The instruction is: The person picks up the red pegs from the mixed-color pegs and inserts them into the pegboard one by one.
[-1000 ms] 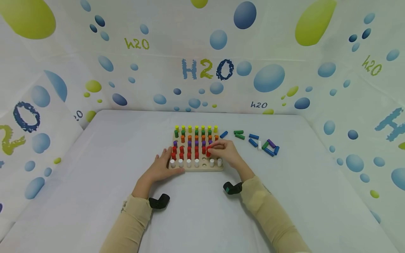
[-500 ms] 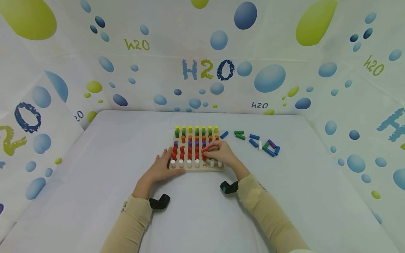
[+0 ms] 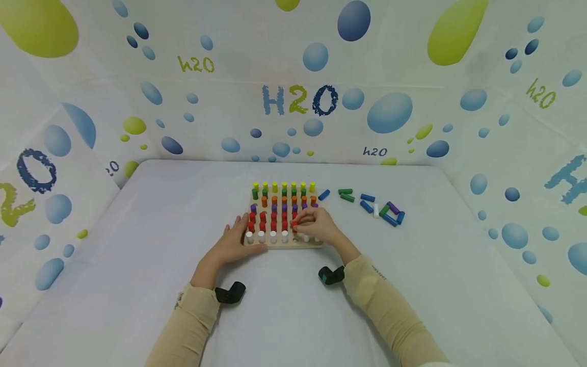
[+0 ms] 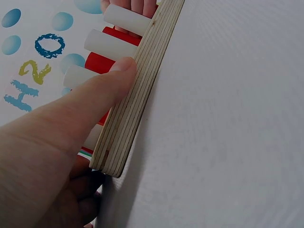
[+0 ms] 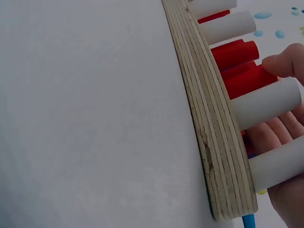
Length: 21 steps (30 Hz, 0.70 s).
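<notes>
A wooden pegboard (image 3: 284,248) carries rows of coloured pegs, with yellow at the back and white at the front. My right hand (image 3: 318,225) pinches a red peg (image 3: 295,228) upright at the front red row; in the right wrist view the thumb (image 5: 285,61) touches the top of that red peg (image 5: 251,81). White pegs (image 5: 268,103) stand between it and the camera. My left hand (image 3: 234,242) rests around the board's near left corner, fingers extended along the left side and thumb (image 4: 107,83) against the front edge.
To the right of the board lie loose pegs: a blue peg (image 3: 324,194), green pegs (image 3: 346,198), a white peg (image 3: 376,210), a purple peg (image 3: 393,207) and several more blue ones. A patterned sheet (image 3: 293,132) hangs behind the white table (image 3: 284,311).
My right hand has moved slightly left and lower with the red peg, from beside a bare hole in the front red row to that hole. My left hand stays at the board's corner.
</notes>
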Each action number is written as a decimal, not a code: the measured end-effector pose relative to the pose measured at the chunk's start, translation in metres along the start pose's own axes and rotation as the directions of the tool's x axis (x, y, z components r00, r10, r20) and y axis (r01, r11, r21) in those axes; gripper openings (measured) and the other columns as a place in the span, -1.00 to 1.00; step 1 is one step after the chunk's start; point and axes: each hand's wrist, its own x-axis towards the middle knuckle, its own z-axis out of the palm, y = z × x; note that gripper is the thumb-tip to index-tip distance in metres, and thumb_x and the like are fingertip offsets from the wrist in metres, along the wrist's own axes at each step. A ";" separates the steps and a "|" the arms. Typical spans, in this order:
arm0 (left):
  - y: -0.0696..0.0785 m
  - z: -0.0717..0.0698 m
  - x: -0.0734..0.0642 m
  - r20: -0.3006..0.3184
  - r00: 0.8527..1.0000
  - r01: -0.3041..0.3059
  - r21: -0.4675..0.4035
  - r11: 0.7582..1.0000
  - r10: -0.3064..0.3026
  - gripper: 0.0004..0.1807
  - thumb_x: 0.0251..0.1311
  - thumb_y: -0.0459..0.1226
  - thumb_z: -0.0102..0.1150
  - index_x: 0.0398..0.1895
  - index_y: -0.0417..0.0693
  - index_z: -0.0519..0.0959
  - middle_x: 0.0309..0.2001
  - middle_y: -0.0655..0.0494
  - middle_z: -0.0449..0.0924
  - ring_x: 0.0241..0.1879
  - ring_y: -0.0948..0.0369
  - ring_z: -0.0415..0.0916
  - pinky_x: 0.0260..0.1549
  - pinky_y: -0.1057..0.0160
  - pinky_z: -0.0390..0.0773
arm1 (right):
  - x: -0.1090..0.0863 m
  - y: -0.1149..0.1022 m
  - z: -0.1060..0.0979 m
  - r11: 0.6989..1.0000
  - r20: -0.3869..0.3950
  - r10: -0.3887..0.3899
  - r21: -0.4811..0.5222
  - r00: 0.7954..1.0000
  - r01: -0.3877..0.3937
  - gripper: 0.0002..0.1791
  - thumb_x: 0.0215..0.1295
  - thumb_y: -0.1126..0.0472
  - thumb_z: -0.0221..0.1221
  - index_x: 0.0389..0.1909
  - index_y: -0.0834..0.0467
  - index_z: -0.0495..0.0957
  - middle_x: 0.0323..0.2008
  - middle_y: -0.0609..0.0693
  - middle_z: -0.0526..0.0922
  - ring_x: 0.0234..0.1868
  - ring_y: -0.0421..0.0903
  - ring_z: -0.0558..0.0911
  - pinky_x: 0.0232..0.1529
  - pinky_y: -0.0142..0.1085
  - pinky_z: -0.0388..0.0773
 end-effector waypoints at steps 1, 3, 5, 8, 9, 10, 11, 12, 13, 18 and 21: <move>0.000 0.000 0.000 0.000 1.000 -0.003 0.001 1.000 0.003 0.25 -0.14 0.26 0.24 0.42 -0.25 -0.19 0.40 -0.22 -0.16 0.39 -0.05 -0.34 0.31 -0.05 -0.37 | -0.001 0.001 0.000 1.000 0.001 0.006 -0.003 1.000 -0.006 -0.85 0.09 0.38 0.25 -0.31 0.30 0.54 -0.31 0.07 0.66 -0.28 -0.13 0.62 -0.20 -0.34 0.57; 0.000 0.001 0.000 0.001 1.000 -0.006 0.003 1.000 0.006 0.25 -0.14 0.25 0.24 0.41 -0.25 -0.19 0.40 -0.22 -0.16 0.39 -0.05 -0.34 0.31 -0.05 -0.36 | -0.001 0.002 0.001 1.000 -0.008 0.012 -0.017 1.000 -0.012 -0.86 0.09 0.37 0.25 -0.31 0.29 0.54 -0.31 0.06 0.66 -0.28 -0.12 0.62 -0.19 -0.33 0.57; 0.000 0.001 0.000 0.002 1.000 -0.007 0.003 1.000 0.007 0.25 -0.14 0.25 0.24 0.41 -0.25 -0.19 0.40 -0.22 -0.16 0.39 -0.05 -0.34 0.31 -0.05 -0.36 | -0.002 0.002 0.001 0.999 -0.012 0.005 -0.037 1.000 -0.006 -0.87 0.08 0.35 0.26 -0.33 0.27 0.55 -0.33 0.05 0.66 -0.29 -0.13 0.62 -0.20 -0.33 0.57; 0.000 0.001 -0.001 0.005 1.000 0.000 0.000 1.000 0.000 0.25 -0.15 0.26 0.24 0.42 -0.24 -0.19 0.41 -0.21 -0.17 0.39 -0.04 -0.34 0.31 -0.04 -0.37 | -0.002 0.000 0.002 0.997 -0.016 -0.013 -0.073 1.000 0.012 -0.87 0.08 0.34 0.27 -0.34 0.27 0.55 -0.34 0.05 0.67 -0.32 -0.13 0.63 -0.23 -0.34 0.57; 0.000 0.001 -0.001 0.005 1.000 0.002 -0.001 1.000 -0.002 0.25 -0.15 0.26 0.24 0.42 -0.23 -0.20 0.41 -0.21 -0.18 0.40 -0.04 -0.35 0.31 -0.04 -0.37 | -0.003 -0.001 0.002 0.996 -0.018 -0.020 -0.084 1.000 0.018 -0.87 0.08 0.34 0.27 -0.35 0.28 0.55 -0.35 0.05 0.67 -0.32 -0.13 0.63 -0.23 -0.34 0.57; 0.000 0.001 -0.001 0.005 1.000 0.004 -0.001 1.000 -0.004 0.25 -0.15 0.26 0.23 0.42 -0.23 -0.20 0.41 -0.21 -0.18 0.40 -0.04 -0.35 0.31 -0.03 -0.38 | -0.003 -0.001 0.002 0.995 -0.022 -0.024 -0.097 0.999 0.022 -0.87 0.08 0.34 0.27 -0.34 0.28 0.56 -0.34 0.05 0.67 -0.32 -0.13 0.63 -0.22 -0.34 0.57; 0.000 0.000 -0.002 0.004 1.000 0.007 -0.003 1.000 -0.007 0.25 -0.15 0.26 0.24 0.42 -0.22 -0.20 0.41 -0.21 -0.19 0.40 -0.04 -0.35 0.31 -0.03 -0.38 | -0.003 -0.003 0.002 0.994 -0.026 -0.025 -0.106 0.999 0.022 -0.87 0.08 0.34 0.26 -0.34 0.28 0.56 -0.34 0.06 0.67 -0.31 -0.12 0.63 -0.21 -0.33 0.57; 0.000 0.000 -0.002 0.001 1.000 0.008 -0.004 1.000 -0.008 0.25 -0.15 0.26 0.24 0.42 -0.22 -0.20 0.41 -0.21 -0.19 0.40 -0.04 -0.35 0.31 -0.03 -0.38 | -0.004 -0.003 0.003 0.993 -0.029 -0.025 -0.115 0.999 0.022 -0.86 0.08 0.35 0.26 -0.33 0.28 0.56 -0.33 0.06 0.67 -0.30 -0.12 0.63 -0.20 -0.33 0.57; 0.000 -0.001 -0.002 0.000 1.000 0.010 -0.004 1.000 -0.010 0.25 -0.15 0.26 0.23 0.42 -0.22 -0.20 0.41 -0.21 -0.19 0.40 -0.04 -0.36 0.31 -0.03 -0.38 | -0.004 -0.004 0.003 0.992 -0.034 -0.023 -0.125 0.999 0.019 -0.86 0.08 0.34 0.26 -0.32 0.27 0.56 -0.32 0.06 0.66 -0.28 -0.11 0.63 -0.19 -0.33 0.57; -0.001 -0.002 -0.002 -0.004 1.000 0.009 -0.007 1.000 -0.009 0.25 -0.14 0.26 0.23 0.42 -0.23 -0.20 0.41 -0.21 -0.19 0.40 -0.04 -0.36 0.31 -0.04 -0.38 | -0.005 -0.004 -0.001 0.985 -0.060 -0.024 -0.171 0.998 0.014 -0.84 0.09 0.28 0.28 -0.29 0.22 0.59 -0.30 0.01 0.66 -0.27 -0.14 0.63 -0.20 -0.34 0.58; 0.000 -0.003 -0.002 -0.002 1.000 0.016 -0.006 1.000 -0.016 0.25 -0.14 0.26 0.23 0.42 -0.22 -0.20 0.41 -0.20 -0.18 0.40 -0.05 -0.36 0.31 -0.05 -0.38 | -0.007 -0.006 -0.007 0.980 -0.048 -0.042 -0.198 0.998 0.031 -0.83 0.10 0.25 0.28 -0.27 0.19 0.61 -0.29 -0.01 0.66 -0.27 -0.15 0.63 -0.20 -0.35 0.57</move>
